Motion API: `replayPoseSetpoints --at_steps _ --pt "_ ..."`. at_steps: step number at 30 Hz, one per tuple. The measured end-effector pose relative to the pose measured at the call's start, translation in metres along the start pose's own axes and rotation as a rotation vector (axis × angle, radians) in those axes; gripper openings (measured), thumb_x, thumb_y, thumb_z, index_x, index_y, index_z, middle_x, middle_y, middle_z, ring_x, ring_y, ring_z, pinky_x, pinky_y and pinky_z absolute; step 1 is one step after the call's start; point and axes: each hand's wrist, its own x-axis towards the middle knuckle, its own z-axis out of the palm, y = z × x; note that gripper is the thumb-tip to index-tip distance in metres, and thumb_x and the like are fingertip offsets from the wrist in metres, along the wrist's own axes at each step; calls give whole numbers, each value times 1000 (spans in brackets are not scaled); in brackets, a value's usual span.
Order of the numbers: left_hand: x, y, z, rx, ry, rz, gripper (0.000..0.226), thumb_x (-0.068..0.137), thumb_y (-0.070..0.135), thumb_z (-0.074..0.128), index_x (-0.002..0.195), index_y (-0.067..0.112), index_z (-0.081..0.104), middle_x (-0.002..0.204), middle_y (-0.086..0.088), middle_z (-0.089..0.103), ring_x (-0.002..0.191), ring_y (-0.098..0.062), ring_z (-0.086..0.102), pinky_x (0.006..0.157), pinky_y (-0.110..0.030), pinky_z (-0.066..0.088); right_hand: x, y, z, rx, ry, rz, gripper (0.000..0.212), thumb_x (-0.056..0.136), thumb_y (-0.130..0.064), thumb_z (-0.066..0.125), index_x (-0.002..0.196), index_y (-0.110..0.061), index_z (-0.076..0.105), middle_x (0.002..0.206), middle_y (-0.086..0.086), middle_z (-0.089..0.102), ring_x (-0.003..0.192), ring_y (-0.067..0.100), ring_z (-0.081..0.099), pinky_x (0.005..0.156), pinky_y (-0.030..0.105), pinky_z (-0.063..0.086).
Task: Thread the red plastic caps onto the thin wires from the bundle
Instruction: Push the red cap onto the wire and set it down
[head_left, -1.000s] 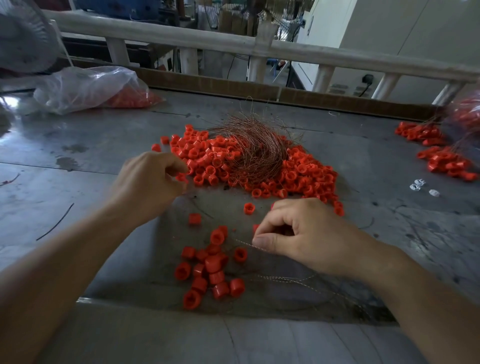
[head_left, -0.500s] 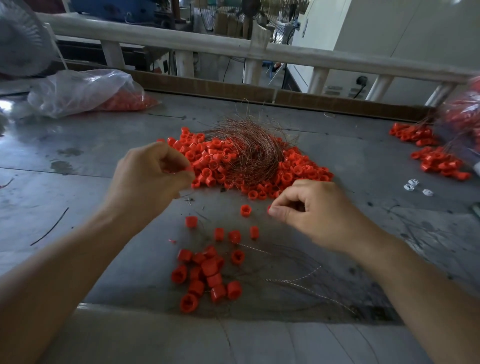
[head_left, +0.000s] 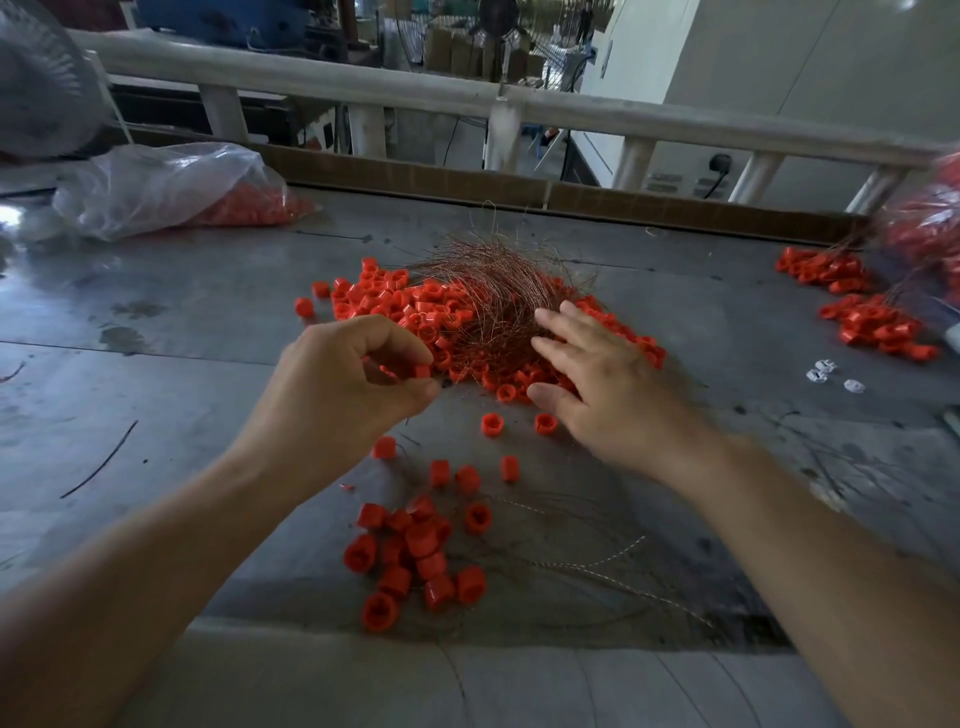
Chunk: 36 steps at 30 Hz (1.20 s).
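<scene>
at frame centre, the left hand (head_left: 337, 400) pinches a red cap (head_left: 422, 371) in its fingers. the right hand (head_left: 613, 389) lies spread, fingers empty, at the wire bundle (head_left: 493, 301).

text: none legible anywhere in frame
red cap (head_left: 422, 371), centre: plain, no mark readable
cap pile (head_left: 395, 306), centre, just above it: plain red, no marks readable
bag (head_left: 156, 182), upper left: clear film, no print readable
wall plug (head_left: 719, 162), upper right: too small to read anything on or around it
white bits (head_left: 821, 371), right edge: too small and blurred to read
</scene>
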Motion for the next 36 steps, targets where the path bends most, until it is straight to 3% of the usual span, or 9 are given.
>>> replayPoseSetpoints --at_steps 3,6,10,16,18,23,27,31,36 --pt "0 1 1 0 -13 8 23 67 15 76 68 33 62 69 20 65 57 -4 61 58 -22 48 0 4 4 -4 18 -8 52 94 -32 46 140 -11 34 150 -4 25 140 8 7 112 29 3" --pt "-2 1 0 0 -17 27 24 67 14 76 69 33 62 67 20 64 56 -4 61 57 -21 47 -3 0 -1 60 191 -76 36 91 -23 54 121 -4 57 133 5 52 133 17 33 111 40 15" --pt "-2 3 1 -15 -31 62 27 67 12 76 71 34 63 67 23 64 56 -3 60 58 -21 51 -7 -7 -7 142 460 -208 12 76 -6 63 83 0 71 88 12 70 93 29 65 93 34 40" --pt "-6 7 3 -71 -103 117 35 65 4 77 68 39 68 75 9 69 63 -8 65 62 -12 52 -15 -18 -12 316 534 -206 8 76 -2 63 84 -1 64 79 4 67 76 21 65 69 36 54" --pt "-6 11 5 -142 -128 115 17 61 23 77 72 34 70 76 4 70 65 -16 66 64 -19 55 -16 -19 -15 359 556 -221 10 76 -3 64 86 -1 64 81 -6 63 76 12 62 69 29 52" --pt "-12 21 7 -213 -206 190 36 52 53 71 83 35 68 73 11 69 63 -12 65 62 -24 54 -21 -27 -16 354 541 -376 19 74 -5 69 93 -7 67 80 -1 68 76 14 66 69 29 54" --pt "-15 20 10 -173 -214 246 30 58 55 66 75 31 71 72 8 67 59 -14 62 57 -29 55 -24 -34 -13 458 442 -361 32 75 -14 70 98 -19 49 80 -6 67 82 8 65 72 19 52" --pt "-15 21 10 -176 -196 255 18 62 50 65 68 33 67 67 8 66 54 -8 61 52 -23 52 -25 -33 -12 400 463 -397 18 71 -7 70 86 0 62 79 2 69 75 13 67 65 28 53" --pt "-16 22 9 -211 -179 235 18 63 38 62 66 22 68 67 7 65 54 -4 61 51 -11 46 -22 -32 -9 270 474 -431 14 76 -11 67 83 0 67 75 4 68 75 11 56 74 22 46"
